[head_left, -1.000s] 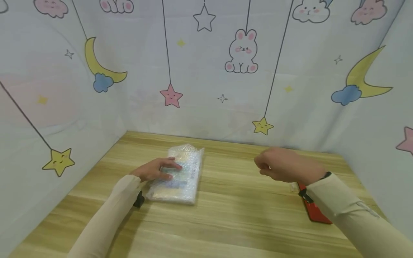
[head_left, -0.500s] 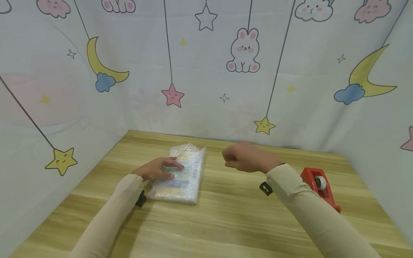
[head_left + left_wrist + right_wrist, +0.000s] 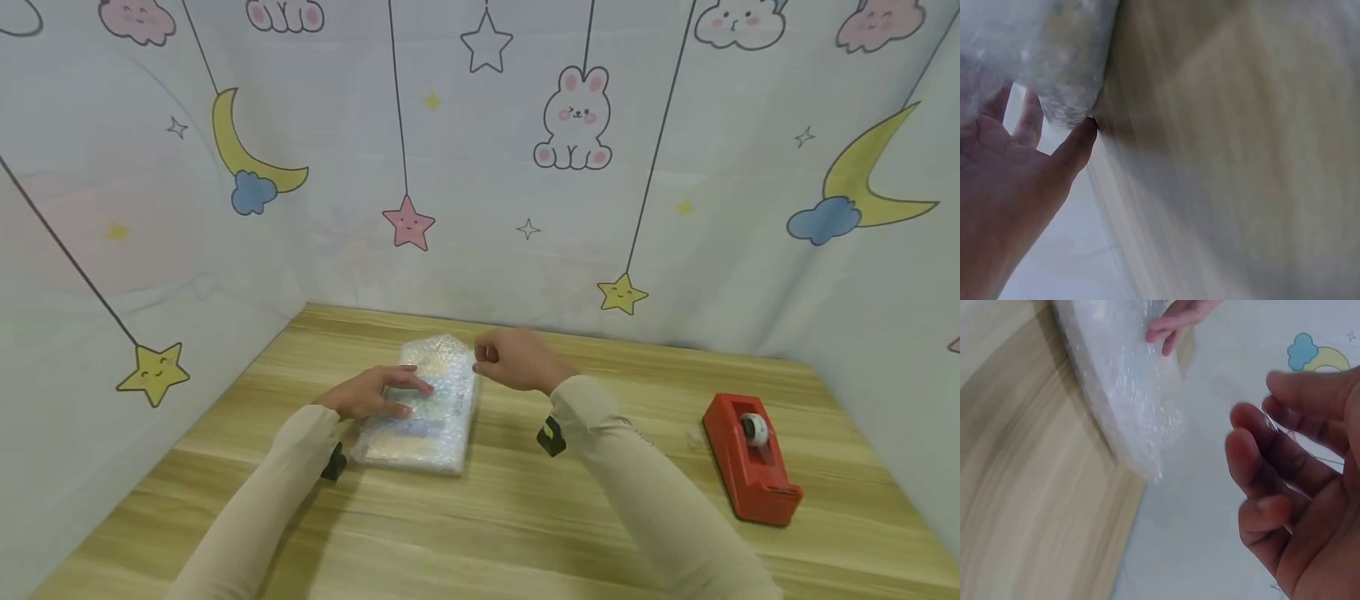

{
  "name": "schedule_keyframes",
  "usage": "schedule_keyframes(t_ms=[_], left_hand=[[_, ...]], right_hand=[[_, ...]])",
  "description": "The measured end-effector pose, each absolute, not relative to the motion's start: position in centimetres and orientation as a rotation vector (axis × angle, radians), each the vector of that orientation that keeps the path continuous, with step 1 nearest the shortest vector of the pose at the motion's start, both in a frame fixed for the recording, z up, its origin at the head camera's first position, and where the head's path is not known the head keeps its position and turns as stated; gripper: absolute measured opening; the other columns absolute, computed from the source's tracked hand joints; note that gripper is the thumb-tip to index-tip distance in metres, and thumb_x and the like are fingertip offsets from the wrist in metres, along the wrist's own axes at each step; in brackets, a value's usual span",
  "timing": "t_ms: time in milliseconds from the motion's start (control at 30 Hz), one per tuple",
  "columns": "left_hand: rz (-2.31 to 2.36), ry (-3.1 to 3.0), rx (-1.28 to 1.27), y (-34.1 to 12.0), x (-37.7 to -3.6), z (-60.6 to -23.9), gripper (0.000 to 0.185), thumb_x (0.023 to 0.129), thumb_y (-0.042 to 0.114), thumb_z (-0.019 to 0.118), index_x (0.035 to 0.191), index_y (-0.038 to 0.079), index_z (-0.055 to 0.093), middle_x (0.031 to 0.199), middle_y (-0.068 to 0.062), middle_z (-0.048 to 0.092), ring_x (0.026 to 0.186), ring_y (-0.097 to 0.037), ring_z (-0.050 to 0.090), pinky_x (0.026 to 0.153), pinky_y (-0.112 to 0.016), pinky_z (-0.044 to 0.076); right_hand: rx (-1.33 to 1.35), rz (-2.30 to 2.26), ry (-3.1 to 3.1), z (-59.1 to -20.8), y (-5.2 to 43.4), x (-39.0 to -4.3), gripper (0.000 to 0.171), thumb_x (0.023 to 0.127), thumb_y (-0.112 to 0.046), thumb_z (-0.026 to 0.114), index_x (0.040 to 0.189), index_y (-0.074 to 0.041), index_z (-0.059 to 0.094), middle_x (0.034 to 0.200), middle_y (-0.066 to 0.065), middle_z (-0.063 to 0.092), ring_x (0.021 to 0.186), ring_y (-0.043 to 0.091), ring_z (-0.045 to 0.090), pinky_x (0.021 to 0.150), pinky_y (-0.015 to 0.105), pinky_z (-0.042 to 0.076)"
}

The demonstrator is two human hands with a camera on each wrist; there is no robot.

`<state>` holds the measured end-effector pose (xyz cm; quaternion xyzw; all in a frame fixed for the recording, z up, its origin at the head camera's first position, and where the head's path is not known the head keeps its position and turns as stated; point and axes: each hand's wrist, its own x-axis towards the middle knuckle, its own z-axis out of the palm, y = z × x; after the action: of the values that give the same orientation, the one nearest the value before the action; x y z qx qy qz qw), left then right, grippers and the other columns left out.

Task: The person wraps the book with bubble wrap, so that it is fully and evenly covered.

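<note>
Bare table [image 3: 525, 517] lies open between the bubble-wrapped parcel [image 3: 423, 408] and the red tape dispenser [image 3: 750, 458]. Printed curtain walls [image 3: 480, 167] close off the back and both sides.

The head view looks forward and down from above the bench [image 3: 525, 508], taking in both sleeves, the printed backdrop and the whole work area from a middling distance. The left wrist view sits very close under the left hand [image 3: 1004, 187], facing along the bench surface, blurred. The right wrist view looks past the right hand [image 3: 1297, 487] toward the backdrop. All three share the bubble-wrapped packet [image 3: 423, 408] [image 3: 1041, 56] [image 3: 1122, 381].
</note>
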<state>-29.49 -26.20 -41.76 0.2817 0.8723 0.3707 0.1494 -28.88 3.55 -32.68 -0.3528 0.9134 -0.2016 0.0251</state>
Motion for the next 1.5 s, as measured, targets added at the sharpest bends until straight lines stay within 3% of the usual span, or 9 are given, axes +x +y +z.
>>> schedule_keyframes(t_ms=[233, 567, 733, 933, 1067, 1300, 1500], left_hand=[[1.058, 2.512, 0.827, -26.0, -29.2, -41.9, 0.039, 0.089, 0.011, 0.073, 0.128, 0.014, 0.068, 0.148, -0.011, 0.057, 0.155, -0.041, 0.020, 0.120, -0.069, 0.018], [1.057, 2.513, 0.818, -25.2, -29.3, -42.0, 0.040, 0.089, 0.010, 0.073, 0.128, 0.016, 0.069, 0.151, -0.009, 0.054, 0.155, -0.038, 0.022, 0.121, -0.067, 0.019], [1.060, 2.508, 0.833, -25.2, -29.4, -42.1, 0.039, 0.089, 0.010, 0.073, 0.128, 0.014, 0.068, 0.148, -0.009, 0.057, 0.155, -0.039, 0.022, 0.120, -0.069, 0.017], [1.018, 2.539, 0.817, -25.1, -29.4, -42.4, 0.040, 0.089, 0.012, 0.073, 0.128, 0.019, 0.069, 0.153, -0.009, 0.052, 0.155, -0.037, 0.023, 0.121, -0.067, 0.020], [0.973, 2.572, 0.789, -25.2, -29.4, -42.2, 0.039, 0.090, 0.012, 0.073, 0.127, 0.023, 0.069, 0.157, -0.010, 0.047, 0.155, -0.035, 0.024, 0.122, -0.065, 0.020], [0.928, 2.641, 0.785, -25.4, -28.8, -41.1, 0.038, 0.088, 0.008, 0.073, 0.125, 0.018, 0.070, 0.156, -0.016, 0.046, 0.152, -0.039, 0.029, 0.120, -0.067, 0.023], [0.884, 2.731, 0.811, -25.1, -28.1, -40.5, 0.038, 0.083, 0.004, 0.078, 0.120, 0.015, 0.073, 0.146, -0.017, 0.057, 0.146, -0.040, 0.041, 0.117, -0.061, 0.033]], right_hand=[[-1.004, -0.583, 2.949, -34.3, 0.4, -30.0, 0.024, 0.096, -0.021, 0.067, 0.075, -0.015, 0.058, 0.058, -0.005, 0.051, 0.051, 0.008, 0.041, 0.056, 0.023, 0.035], [-0.949, -0.410, 2.989, -34.5, -1.9, -30.4, 0.025, 0.095, -0.021, 0.067, 0.074, -0.015, 0.055, 0.070, -0.003, 0.055, 0.065, 0.012, 0.048, 0.061, 0.026, 0.037], [-0.957, -0.616, 2.957, -35.7, -2.6, -31.0, 0.020, 0.094, -0.020, 0.069, 0.076, -0.013, 0.062, 0.066, 0.000, 0.063, 0.055, 0.009, 0.047, 0.057, 0.022, 0.039], [-0.471, -1.316, 2.506, -38.8, -2.7, -31.1, 0.017, 0.097, -0.018, 0.065, 0.089, -0.003, 0.068, 0.066, 0.004, 0.067, 0.050, 0.010, 0.057, 0.046, 0.021, 0.043], [-0.144, -1.583, 2.205, -40.0, -2.8, -30.8, 0.018, 0.097, -0.018, 0.064, 0.098, -0.002, 0.070, 0.066, 0.000, 0.065, 0.052, 0.011, 0.055, 0.048, 0.022, 0.039], [0.033, -1.654, 2.075, -40.4, -3.7, -30.9, 0.017, 0.095, -0.011, 0.065, 0.099, 0.003, 0.072, 0.059, -0.004, 0.065, 0.047, 0.007, 0.052, 0.046, 0.019, 0.036], [0.074, -1.639, 2.044, -40.8, -4.1, -30.9, 0.014, 0.095, -0.009, 0.064, 0.097, 0.003, 0.070, 0.055, -0.005, 0.063, 0.043, 0.005, 0.050, 0.043, 0.017, 0.033]])
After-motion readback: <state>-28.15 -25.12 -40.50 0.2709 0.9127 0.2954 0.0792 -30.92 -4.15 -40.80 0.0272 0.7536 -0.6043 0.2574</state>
